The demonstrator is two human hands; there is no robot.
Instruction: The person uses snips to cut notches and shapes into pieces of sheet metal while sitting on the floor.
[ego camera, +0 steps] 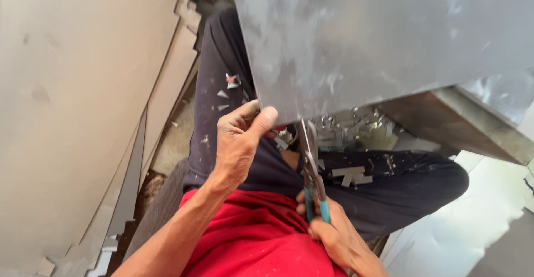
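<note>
- The right hand (336, 238) is closed around the teal handles of the tin snips (311, 166), low in the picture at about 5 o'clock from the centre.
- The blades of the snips point up toward 12 o'clock and meet the near edge of the grey metal sheet (361, 38); if they bite already into the metal, I cannot tell.
- The left hand (239, 143) is clamped on the same edge, at 9 o'clock from the blades, with the thumb on top of the sheet and the fingers below it.
- The sheet fills the upper right part of the view, and its near edge hangs over the lap in dark trousers (245, 171).
- To cut well here, in my judgement, the left hand should keep the edge firm and flat, but stay well beside the blade line, because the thumb is near to the steel.
- Short bites with the blades square to the sheet should give a cleaner edge than one full squeeze.
- Small metal offcuts (350, 176) lie on the trousers, at 3 o'clock from the snips; they are sharp.
- Flat beige boards (83, 99) lean at 9 o'clock, well apart from both hands.
</note>
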